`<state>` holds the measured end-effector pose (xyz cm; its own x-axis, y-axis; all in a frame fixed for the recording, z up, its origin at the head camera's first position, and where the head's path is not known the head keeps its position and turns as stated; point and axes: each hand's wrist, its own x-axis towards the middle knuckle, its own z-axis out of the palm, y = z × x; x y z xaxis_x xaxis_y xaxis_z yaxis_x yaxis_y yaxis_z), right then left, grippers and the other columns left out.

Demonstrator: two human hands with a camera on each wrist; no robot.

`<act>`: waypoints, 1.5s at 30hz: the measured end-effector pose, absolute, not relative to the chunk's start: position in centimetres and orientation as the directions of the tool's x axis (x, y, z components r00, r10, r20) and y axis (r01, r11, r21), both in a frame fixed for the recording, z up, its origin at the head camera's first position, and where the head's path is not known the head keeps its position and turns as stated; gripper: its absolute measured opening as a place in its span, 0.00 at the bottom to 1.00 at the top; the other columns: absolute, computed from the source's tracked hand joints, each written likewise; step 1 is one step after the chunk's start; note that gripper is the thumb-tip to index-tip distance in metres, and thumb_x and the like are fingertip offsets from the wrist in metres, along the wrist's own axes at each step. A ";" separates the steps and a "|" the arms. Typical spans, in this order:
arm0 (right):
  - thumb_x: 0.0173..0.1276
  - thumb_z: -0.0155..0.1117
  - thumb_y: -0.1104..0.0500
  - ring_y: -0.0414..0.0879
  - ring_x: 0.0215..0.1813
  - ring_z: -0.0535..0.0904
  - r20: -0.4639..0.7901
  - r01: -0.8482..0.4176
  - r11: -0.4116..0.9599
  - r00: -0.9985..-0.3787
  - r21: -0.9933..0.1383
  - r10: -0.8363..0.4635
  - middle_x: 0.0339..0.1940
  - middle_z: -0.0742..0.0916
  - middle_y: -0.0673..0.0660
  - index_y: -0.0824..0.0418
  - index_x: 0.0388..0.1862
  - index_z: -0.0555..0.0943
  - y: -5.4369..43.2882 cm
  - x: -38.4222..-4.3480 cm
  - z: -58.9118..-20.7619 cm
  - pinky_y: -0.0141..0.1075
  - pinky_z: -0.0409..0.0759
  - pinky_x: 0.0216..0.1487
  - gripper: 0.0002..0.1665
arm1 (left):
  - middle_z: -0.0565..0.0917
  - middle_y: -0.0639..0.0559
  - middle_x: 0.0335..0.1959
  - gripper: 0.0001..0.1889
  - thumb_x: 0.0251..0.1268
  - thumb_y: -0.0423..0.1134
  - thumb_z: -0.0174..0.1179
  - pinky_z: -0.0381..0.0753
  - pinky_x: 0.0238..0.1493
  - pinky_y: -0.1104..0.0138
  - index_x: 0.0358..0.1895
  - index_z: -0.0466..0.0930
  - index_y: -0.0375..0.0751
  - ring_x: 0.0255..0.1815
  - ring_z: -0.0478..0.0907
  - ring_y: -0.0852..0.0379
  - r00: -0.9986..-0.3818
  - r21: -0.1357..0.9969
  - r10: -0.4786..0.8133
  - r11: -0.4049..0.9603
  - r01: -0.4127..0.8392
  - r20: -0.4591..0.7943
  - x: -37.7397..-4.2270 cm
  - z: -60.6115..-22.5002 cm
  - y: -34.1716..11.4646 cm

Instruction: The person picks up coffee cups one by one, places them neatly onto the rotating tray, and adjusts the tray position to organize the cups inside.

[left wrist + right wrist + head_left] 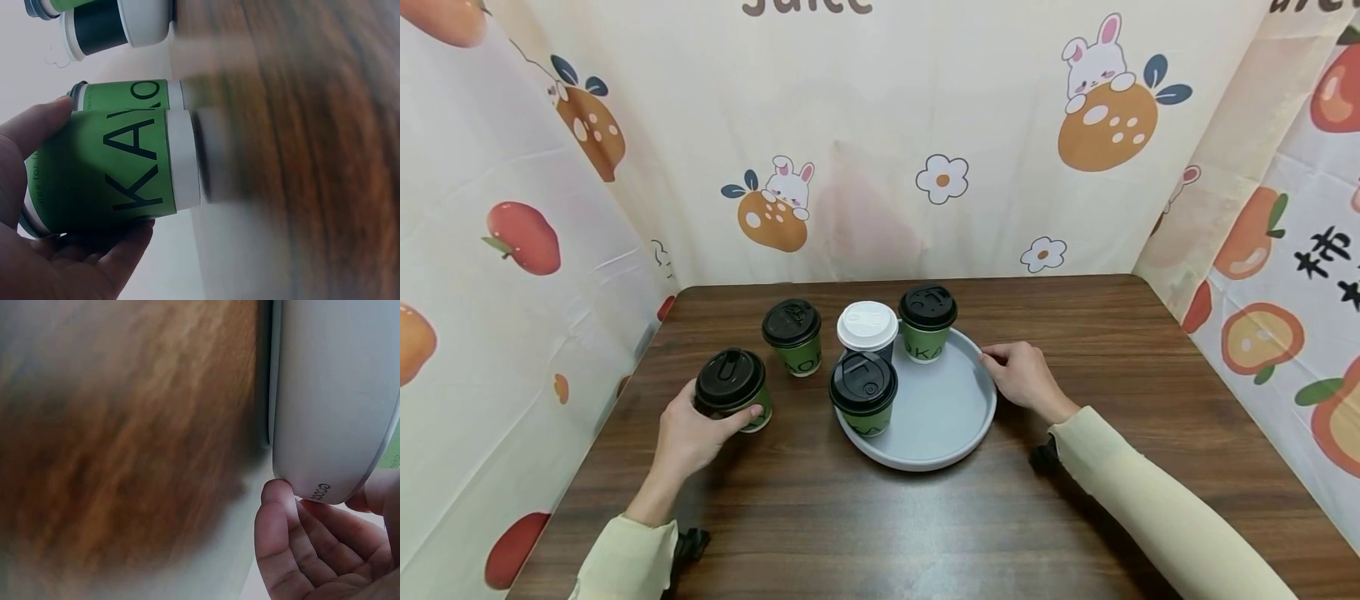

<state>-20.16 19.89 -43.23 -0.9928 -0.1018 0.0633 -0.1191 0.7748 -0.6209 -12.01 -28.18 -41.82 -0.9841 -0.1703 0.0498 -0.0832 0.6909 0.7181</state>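
My left hand (688, 433) grips a green paper coffee cup (119, 169) with a black lid (730, 379), thumb on one side and fingers on the other. Whether its base touches the table, I cannot tell. Beyond it stands another black-lidded green cup (801, 354) on the table. On the right, my right hand (1026, 379) pinches the rim of a round grey tray (943, 417), thumb over the edge and fingertips against the outer wall (331, 394). Two black-lidded cups, one in front (865, 400) and one behind (927, 321), stand on the tray. A white-lidded dark cup (868, 329) is between them, partly hidden.
The dark wooden table (880, 533) reaches back to a printed curtain (880, 208) with rabbits and fruit. More curtain hangs along the left side (467, 333) and right side (1277, 275).
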 end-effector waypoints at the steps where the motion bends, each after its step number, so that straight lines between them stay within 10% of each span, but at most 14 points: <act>1: 0.78 0.59 0.55 0.53 0.51 0.85 0.061 -0.117 0.775 -0.993 -0.621 -0.101 0.51 0.90 0.63 0.64 0.57 0.87 19.9 -20.1 -43.2 0.48 0.84 0.49 0.19 | 0.78 0.35 0.63 0.47 0.53 0.61 0.77 0.71 0.62 0.38 0.72 0.69 0.38 0.65 0.73 0.34 -0.984 0.719 -0.171 0.690 -0.081 0.053 -11.9 -41.7 -28.1; 45: 0.78 0.60 0.57 0.51 0.49 0.84 0.038 -0.088 0.786 -0.996 -0.612 -0.082 0.52 0.89 0.64 0.66 0.56 0.87 19.6 -20.0 -42.8 0.44 0.84 0.45 0.18 | 0.86 0.58 0.52 0.38 0.44 0.44 0.85 0.77 0.44 0.78 0.64 0.80 0.49 0.49 0.80 0.68 -0.908 0.748 -0.061 0.592 0.301 0.414 -9.5 -33.6 -22.2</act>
